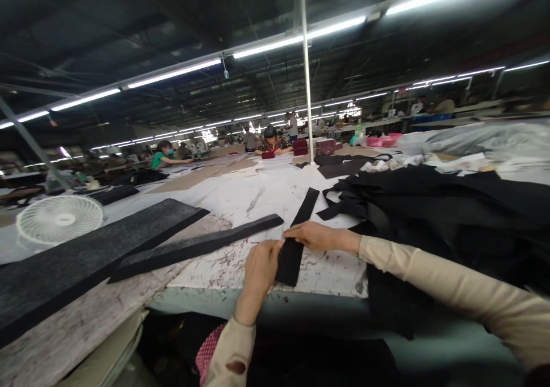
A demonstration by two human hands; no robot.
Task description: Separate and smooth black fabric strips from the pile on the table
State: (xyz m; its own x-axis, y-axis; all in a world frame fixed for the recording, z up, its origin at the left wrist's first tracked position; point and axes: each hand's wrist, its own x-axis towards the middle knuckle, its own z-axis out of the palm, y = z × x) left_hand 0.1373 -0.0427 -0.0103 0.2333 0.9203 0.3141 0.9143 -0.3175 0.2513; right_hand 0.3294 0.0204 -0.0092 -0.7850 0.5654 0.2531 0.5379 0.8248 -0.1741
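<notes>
A black fabric strip (290, 265) lies slanted near the front edge of the table, under both hands. My left hand (261, 265) is closed at the strip's left edge, thumb and fingers pinched on it. Reaching across from the right, my right hand (318, 236) pinches the same edge, its fingertips close to the left thumb. Just left of them lies a long folded strip (201, 242) of dark grey and black cloth. What exactly sits between the fingertips is partly hidden.
A wide grey-black fabric stack (107, 238) and a white fan (60, 219) are on the left. Black cloth pieces (429, 203) are heaped on the right, some hanging over the edge. A white pole (306, 71) rises from the table (258, 198). Several people work farther back.
</notes>
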